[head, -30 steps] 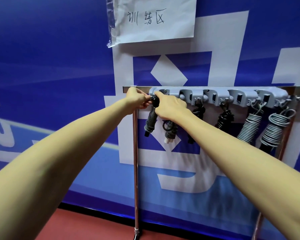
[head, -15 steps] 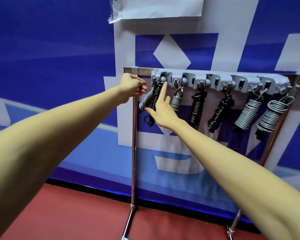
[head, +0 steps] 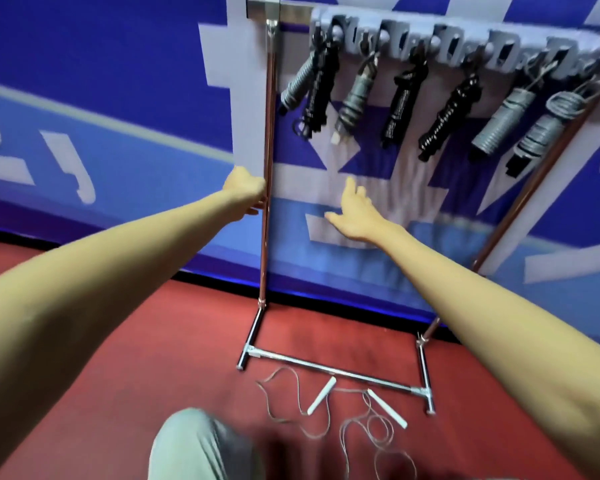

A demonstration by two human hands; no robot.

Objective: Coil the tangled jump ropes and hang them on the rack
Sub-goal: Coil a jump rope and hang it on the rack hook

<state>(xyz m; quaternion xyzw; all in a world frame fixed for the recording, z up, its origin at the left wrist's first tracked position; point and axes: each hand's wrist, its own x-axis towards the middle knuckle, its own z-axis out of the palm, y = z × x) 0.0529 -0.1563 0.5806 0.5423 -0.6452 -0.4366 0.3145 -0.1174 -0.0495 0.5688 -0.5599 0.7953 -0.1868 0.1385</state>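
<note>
A metal rack (head: 266, 140) stands on the red floor against a blue wall, with a grey hook strip (head: 465, 46) along its top bar. Seven coiled jump ropes hang from the hooks in a row, tilted: a grey and black pair (head: 312, 84) at the left end, then a grey one (head: 355, 98), two black ones (head: 404, 105), and two grey ones (head: 499, 123). A thin loose rope (head: 357, 420) with two white handles lies tangled on the floor just in front of the rack's base bar.

place: sports hall | cues: red sport floor (head: 153, 341); blue padded wall (head: 84, 64); rack (head: 267, 133) of jump ropes (head: 402, 98)
</note>
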